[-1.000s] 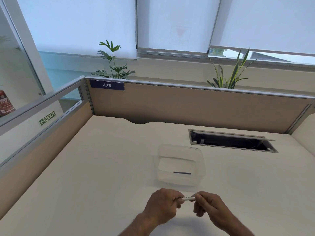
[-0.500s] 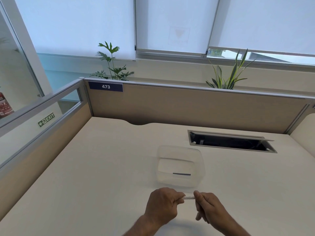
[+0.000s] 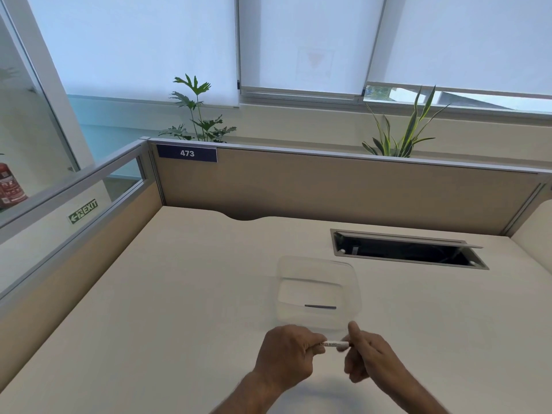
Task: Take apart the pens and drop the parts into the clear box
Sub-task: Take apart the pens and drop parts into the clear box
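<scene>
Our left hand (image 3: 286,352) and right hand (image 3: 366,355) each pinch one end of a white pen (image 3: 334,344) in closed fingers, just near of the clear box (image 3: 318,294) on the table (image 3: 179,294). Inside lies a thin dark piece (image 3: 320,306), possibly a refill.

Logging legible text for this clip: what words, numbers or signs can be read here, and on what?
"473": white on the dark blue plate on the partition.
"EXIT": green sign with arrow and running figure, left wall.
Pen between left hand and right hand: print too blurred.
Red extinguisher label: too small.
</scene>
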